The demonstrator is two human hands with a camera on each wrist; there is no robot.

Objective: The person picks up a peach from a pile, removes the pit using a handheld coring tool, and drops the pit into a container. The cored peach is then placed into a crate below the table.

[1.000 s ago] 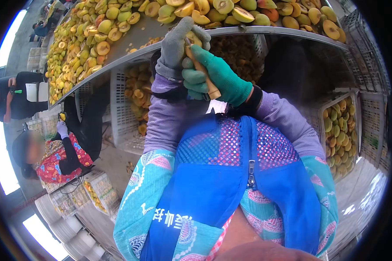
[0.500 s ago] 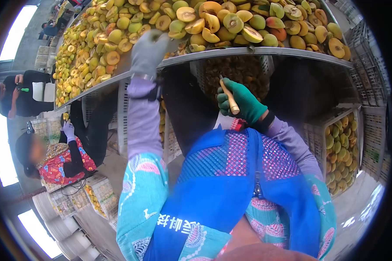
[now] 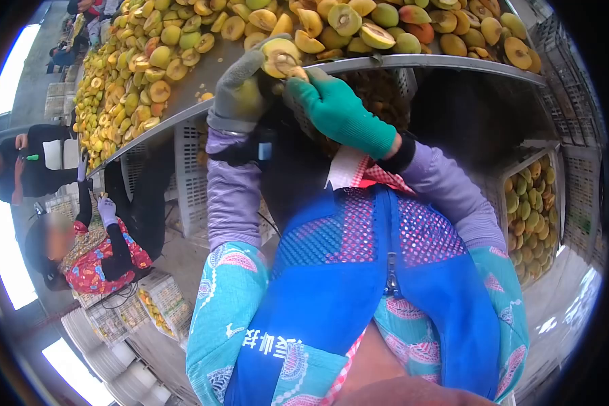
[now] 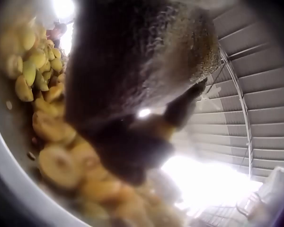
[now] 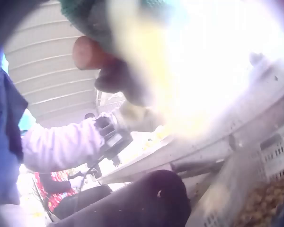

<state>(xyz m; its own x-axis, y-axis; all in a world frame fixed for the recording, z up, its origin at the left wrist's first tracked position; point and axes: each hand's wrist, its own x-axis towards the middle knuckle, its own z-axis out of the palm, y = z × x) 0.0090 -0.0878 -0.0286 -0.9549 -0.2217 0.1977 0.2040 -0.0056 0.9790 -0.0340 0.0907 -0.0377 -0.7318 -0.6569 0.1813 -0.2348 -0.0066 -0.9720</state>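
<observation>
My left hand [image 3: 240, 88], in a grey glove stained yellow, holds a halved yellow stone fruit [image 3: 279, 57] with its cut face up, over the table's front edge. Close against that fruit is my right hand [image 3: 342, 111] in a green glove, its thumb and fingers meeting at the fruit's lower side. A wooden-handled tool is in its grip; the round handle end [image 5: 86, 53] shows in the right wrist view, and the tip is hidden. In the left wrist view the dark glove [image 4: 132, 71] fills the middle.
A metal-edged table [image 3: 453, 62] carries heaped halved fruit [image 3: 379, 34]. Beneath it stands a white crate [image 3: 188, 155]; another crate [image 3: 495, 193] of fruit is at right. Other people [image 3: 108, 254] sit along the left, near stacked crates and white tubs [image 3: 91, 338].
The hands were together at a fruit, then parted as the left hand reached over the table and the right hand stayed low with the tool. Now they meet again at a halved fruit.
</observation>
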